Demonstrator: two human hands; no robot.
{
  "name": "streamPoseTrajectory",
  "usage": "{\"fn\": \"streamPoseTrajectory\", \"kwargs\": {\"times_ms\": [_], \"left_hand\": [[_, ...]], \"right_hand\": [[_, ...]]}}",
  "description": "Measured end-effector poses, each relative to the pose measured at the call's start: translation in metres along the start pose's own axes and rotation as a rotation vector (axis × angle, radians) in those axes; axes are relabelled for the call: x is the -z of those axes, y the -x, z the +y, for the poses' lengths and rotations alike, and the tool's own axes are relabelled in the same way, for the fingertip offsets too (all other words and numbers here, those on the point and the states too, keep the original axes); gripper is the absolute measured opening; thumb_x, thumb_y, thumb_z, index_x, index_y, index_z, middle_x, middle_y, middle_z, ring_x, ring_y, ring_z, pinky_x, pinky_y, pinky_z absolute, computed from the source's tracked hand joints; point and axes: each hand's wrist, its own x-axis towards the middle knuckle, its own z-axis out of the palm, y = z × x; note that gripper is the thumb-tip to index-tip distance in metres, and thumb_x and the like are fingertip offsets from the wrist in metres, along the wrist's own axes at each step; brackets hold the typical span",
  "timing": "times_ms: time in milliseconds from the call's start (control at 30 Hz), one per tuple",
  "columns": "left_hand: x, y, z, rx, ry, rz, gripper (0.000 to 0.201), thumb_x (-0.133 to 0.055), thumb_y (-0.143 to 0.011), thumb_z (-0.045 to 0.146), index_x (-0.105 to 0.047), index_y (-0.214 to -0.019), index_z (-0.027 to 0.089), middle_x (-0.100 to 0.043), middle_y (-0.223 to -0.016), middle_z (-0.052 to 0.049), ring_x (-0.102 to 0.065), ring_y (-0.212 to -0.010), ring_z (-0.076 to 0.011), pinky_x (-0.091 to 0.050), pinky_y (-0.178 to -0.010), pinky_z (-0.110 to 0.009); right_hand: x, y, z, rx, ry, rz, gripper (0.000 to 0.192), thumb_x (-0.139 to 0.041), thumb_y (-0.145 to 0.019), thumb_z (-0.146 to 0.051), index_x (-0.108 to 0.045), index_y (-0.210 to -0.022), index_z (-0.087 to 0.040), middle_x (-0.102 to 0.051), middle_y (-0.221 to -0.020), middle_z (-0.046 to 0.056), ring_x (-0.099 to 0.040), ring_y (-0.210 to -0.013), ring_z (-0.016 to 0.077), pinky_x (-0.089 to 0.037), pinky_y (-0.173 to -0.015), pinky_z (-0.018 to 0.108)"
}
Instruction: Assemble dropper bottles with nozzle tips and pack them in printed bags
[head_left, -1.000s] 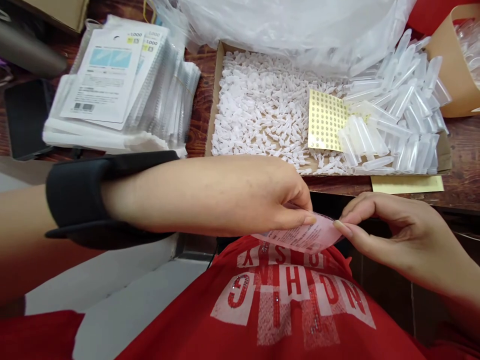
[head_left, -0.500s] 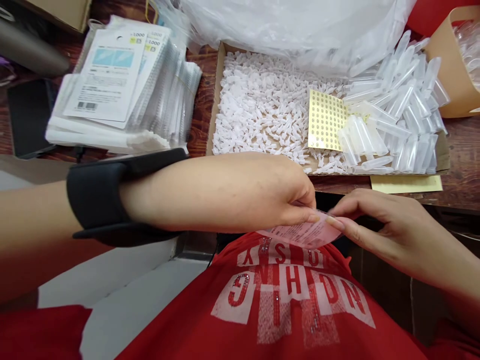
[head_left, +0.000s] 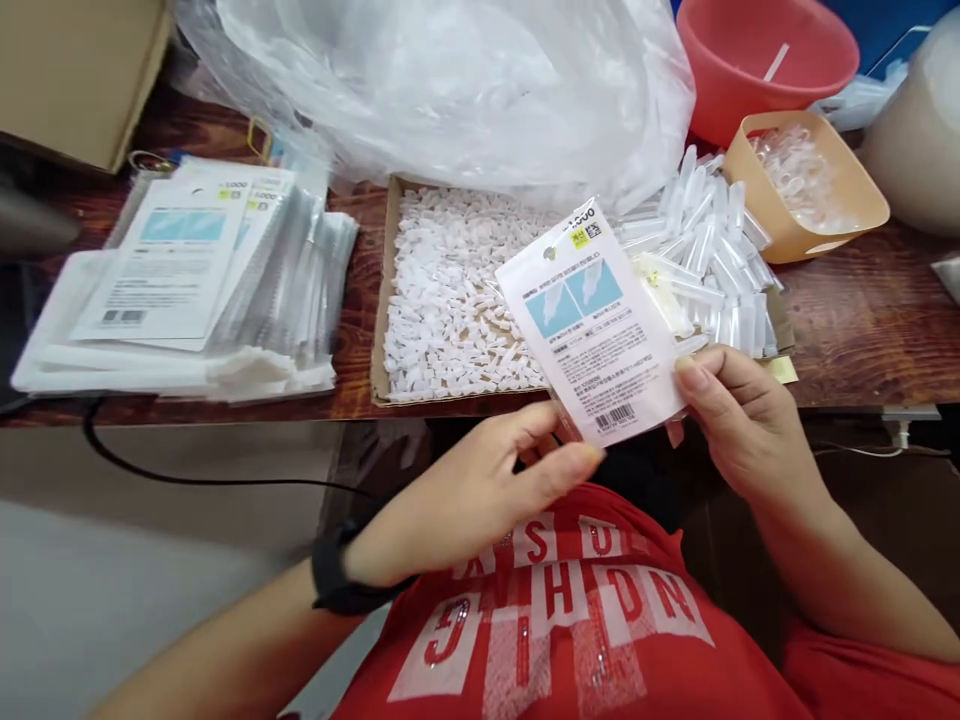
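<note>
I hold a small clear packet with a white and blue printed card [head_left: 592, 320] upright in front of me, barcode end down. My right hand [head_left: 739, 425] grips its lower right edge with the thumb on the front. My left hand [head_left: 480, 490] pinches the bottom left corner of the packet; a black band sits on that wrist. Behind the packet lies a flat cardboard tray [head_left: 381, 330] full of small white plastic caps [head_left: 450, 290] and clear tubes [head_left: 712, 260].
A stack of the same packets [head_left: 187, 280] lies at the left on the wooden table [head_left: 862, 320]. A big clear plastic bag [head_left: 450, 80] sits behind the tray. A tan bin [head_left: 806, 190], a red basin [head_left: 757, 50] and a cardboard box [head_left: 75, 70] stand at the back.
The packet has been lifted from lying flat near my lap to upright over the tray. My left arm has pulled back and down. The view has tilted up.
</note>
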Motion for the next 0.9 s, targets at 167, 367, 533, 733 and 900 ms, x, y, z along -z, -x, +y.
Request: {"fn": "streamPoseTrajectory", "kwargs": {"times_ms": [167,367,533,733,900], "left_hand": [[-0.016,-0.006,0.007,0.098,0.059,0.072,0.039,-0.068,-0.102,0.055,-0.088,-0.100,0.022,-0.083,-0.091,-0.005,-0.072,-0.079,-0.0195,-0.061,-0.079,-0.030],[-0.018,0.001,0.003,-0.093,-0.004,0.053,0.031,-0.065,-0.105,0.044,-0.088,-0.100,0.025,-0.085,-0.096,-0.005,-0.078,-0.089,-0.0213,-0.063,-0.093,-0.032],[-0.020,0.009,-0.002,-0.065,0.103,-0.040,0.031,-0.060,-0.108,0.041,-0.088,-0.105,0.026,-0.084,-0.125,-0.005,-0.079,-0.113,-0.0252,-0.061,-0.105,-0.035],[-0.028,0.003,-0.006,0.077,0.482,0.178,0.051,-0.088,-0.088,0.041,-0.069,-0.133,0.025,-0.075,-0.144,-0.008,-0.071,-0.133,-0.0285,-0.059,-0.113,-0.039],[-0.035,0.002,-0.005,0.163,0.553,0.109,0.049,-0.093,-0.082,0.033,-0.070,-0.124,0.023,-0.078,-0.139,-0.007,-0.073,-0.130,-0.0297,-0.059,-0.113,-0.041]], "right_hand": [[-0.009,0.004,-0.006,0.064,0.086,0.080,0.035,-0.066,-0.105,-0.049,-0.060,-0.082,-0.022,-0.060,-0.066,-0.004,-0.056,-0.058,0.0101,-0.048,-0.058,0.024],[-0.012,0.012,-0.001,0.064,0.068,0.140,0.038,-0.067,-0.104,-0.053,-0.061,-0.082,-0.023,-0.064,-0.068,-0.003,-0.059,-0.061,0.0111,-0.052,-0.062,0.025],[-0.014,0.017,0.004,-0.020,-0.085,0.016,0.039,-0.065,-0.105,-0.052,-0.059,-0.080,-0.022,-0.060,-0.065,-0.004,-0.055,-0.057,0.0096,-0.048,-0.056,0.023],[-0.015,0.027,0.006,0.180,0.177,0.037,0.030,-0.063,-0.106,-0.038,-0.061,-0.081,-0.021,-0.060,-0.072,-0.003,-0.054,-0.063,0.0090,-0.047,-0.059,0.021],[-0.021,0.046,0.018,0.172,0.194,0.038,0.034,-0.072,-0.100,-0.033,-0.059,-0.131,-0.029,-0.068,-0.087,-0.002,-0.069,-0.074,0.0135,-0.058,-0.066,0.024]]}}
